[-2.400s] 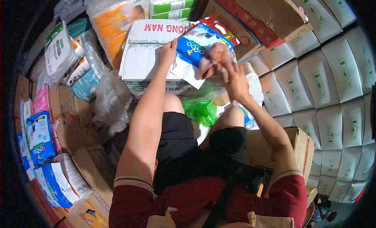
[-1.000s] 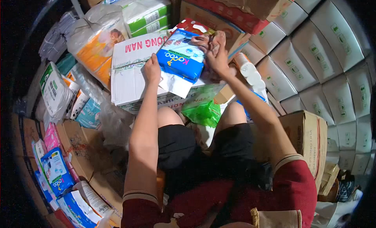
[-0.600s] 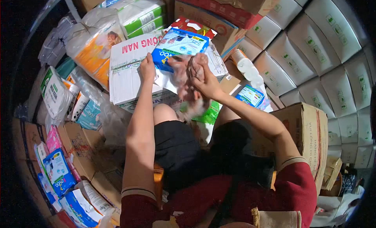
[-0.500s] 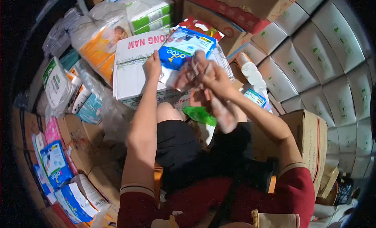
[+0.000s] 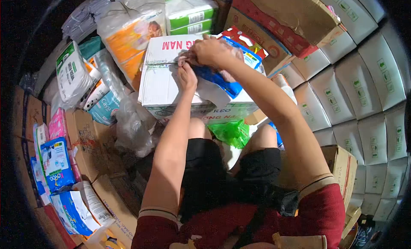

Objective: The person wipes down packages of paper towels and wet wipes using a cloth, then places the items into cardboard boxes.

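Observation:
A blue Kodoo packet [image 5: 234, 87] lies on a white carton [image 5: 162, 84], with a loose white paper [image 5: 212, 91] at its near edge. My right hand [image 5: 209, 52] reaches across the packet, its fingers bent round a crumpled brownish-pink cloth [image 5: 227, 73] that partly shows beneath it. Close below and left of it, my left hand [image 5: 187, 77] is at the packet's left edge, its fingertips touching the cloth or the packet; which one is hidden. A red packet [image 5: 244, 38] shows behind the blue one.
Plastic-wrapped orange packs [image 5: 132, 41] and green-white packs [image 5: 192, 18] stand behind. More blue packets [image 5: 58, 165] lie at the left beside open cardboard. A green bag [image 5: 231, 133] sits between my knees. White boxes [image 5: 355, 90] are stacked at the right, with brown cartons [image 5: 282, 18] at the back.
My right hand has moved left and up across the blue packet with the cloth, close to my left hand. The cloth no longer hangs over my knee. The whole view has shifted.

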A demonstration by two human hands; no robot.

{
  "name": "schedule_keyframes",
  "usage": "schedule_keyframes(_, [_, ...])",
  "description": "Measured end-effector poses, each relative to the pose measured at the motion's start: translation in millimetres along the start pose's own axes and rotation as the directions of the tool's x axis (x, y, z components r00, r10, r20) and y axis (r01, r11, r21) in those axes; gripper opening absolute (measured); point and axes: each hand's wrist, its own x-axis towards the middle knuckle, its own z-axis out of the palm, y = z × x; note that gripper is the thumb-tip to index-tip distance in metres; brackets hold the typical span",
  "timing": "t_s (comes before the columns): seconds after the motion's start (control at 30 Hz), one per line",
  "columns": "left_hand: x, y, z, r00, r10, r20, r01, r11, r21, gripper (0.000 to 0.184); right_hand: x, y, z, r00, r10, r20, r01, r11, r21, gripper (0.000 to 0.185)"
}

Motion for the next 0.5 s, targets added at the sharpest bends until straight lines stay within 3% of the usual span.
schedule_keyframes(0.03, [-1,19,-5,0.981,-0.186,0.060,0.180,0.979,0.094,0.034,4,2,-9,0.997,0.014,0.079,-0.015,1.000,0.012,0.026])
schedule_keyframes(0.07, [-1,9,-2,0.985,-0.164,0.059,0.155,0.978,0.138,0.035,7,7,-5,0.996,0.086,0.018,-0.084,0.989,-0.124,0.022])
schedule_keyframes(0.13, [3,-6,-5,0.972,-0.175,0.154,0.120,0.943,0.312,0.042,17,39,12,0.985,0.166,0.036,-0.161,0.980,-0.120,0.022])
schedule_keyframes(0.17, [4,-4,-5,0.985,-0.094,0.146,0.048,0.956,0.290,0.042,14,53,15,0.971,0.238,0.021,-0.235,0.965,-0.115,0.023])
schedule_keyframes(0.23, [4,8,-8,0.975,-0.133,0.177,0.079,0.955,0.287,0.041,5,87,44,0.911,0.382,-0.155,-0.386,0.923,0.006,0.025])
schedule_keyframes(0.33, [5,-3,-4,0.971,-0.131,0.199,0.087,0.972,0.216,0.042,-39,101,54,0.747,0.610,-0.265,-0.590,0.792,0.160,0.026])
schedule_keyframes(0.43, [5,-5,-3,0.969,-0.138,0.204,0.080,0.960,0.267,0.042,-71,92,58,0.719,0.604,-0.345,-0.564,0.796,0.217,0.025])
schedule_keyframes(0.5, [4,-9,2,0.983,-0.086,0.163,0.051,0.977,0.207,0.037,-87,71,53,0.715,0.467,-0.519,-0.466,0.873,0.144,0.023])
